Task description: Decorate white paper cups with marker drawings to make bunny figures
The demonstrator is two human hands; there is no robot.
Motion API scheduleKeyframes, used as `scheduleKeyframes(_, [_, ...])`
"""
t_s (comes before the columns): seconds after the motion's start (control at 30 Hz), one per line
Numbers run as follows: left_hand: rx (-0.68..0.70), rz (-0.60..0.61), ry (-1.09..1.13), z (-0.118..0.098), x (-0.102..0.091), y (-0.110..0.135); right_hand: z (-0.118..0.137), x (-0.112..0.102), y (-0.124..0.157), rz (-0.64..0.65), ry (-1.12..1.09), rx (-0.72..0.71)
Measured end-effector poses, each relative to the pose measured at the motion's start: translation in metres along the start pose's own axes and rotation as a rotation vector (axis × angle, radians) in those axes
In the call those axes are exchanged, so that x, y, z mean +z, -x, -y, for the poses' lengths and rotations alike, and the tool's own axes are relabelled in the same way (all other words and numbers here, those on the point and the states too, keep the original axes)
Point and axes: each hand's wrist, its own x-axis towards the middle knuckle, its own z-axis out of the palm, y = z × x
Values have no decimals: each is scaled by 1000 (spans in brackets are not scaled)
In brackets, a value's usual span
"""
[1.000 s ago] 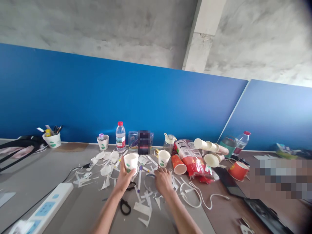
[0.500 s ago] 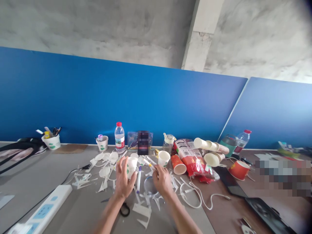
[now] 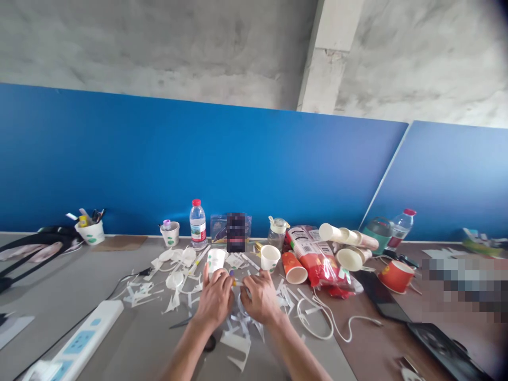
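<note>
Both my hands meet over the middle of the grey desk. My right hand (image 3: 260,297) is closed on a slim white marker with a yellow part (image 3: 237,283), mostly hidden by the fingers. The fingers of my left hand (image 3: 217,299) are closed around its other end. Just behind my left hand stands an upside-down white paper cup with green leaves (image 3: 215,258). The purple tip of another marker (image 3: 232,273) shows between the hands. Cut paper scraps (image 3: 237,344) lie beneath and around them. Scissors (image 3: 209,344) lie partly hidden under my left forearm.
A white paper cup (image 3: 270,257), an orange cup (image 3: 296,269) and a red cup package (image 3: 313,254) sit to the right. A water bottle (image 3: 197,225) stands behind. A white cable (image 3: 331,323) curls at right; a power strip (image 3: 89,333) lies at left.
My left hand has left the side of the white cup and closed on the marker's end. My right hand has drawn the marker lower, and the hands are closer together.
</note>
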Motion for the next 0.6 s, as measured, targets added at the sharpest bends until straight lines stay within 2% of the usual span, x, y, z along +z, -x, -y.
scheduleKeyframes(0.27, [2, 9, -114, -5, 2, -2, 11, 3, -3, 42, 49, 3])
scheduleKeyframes(0.43, [-53, 48, -108, -11, 6, -5, 18, 7, -5, 32, 58, 7])
scheduleKeyframes(0.5, [-82, 52, -100, -4, 4, -6, 15, 5, -4, 18, 60, 8])
scheduleKeyframes(0.6, [-162, 15, -122, 25, -7, -3, -4, -5, -3, -29, 70, 33])
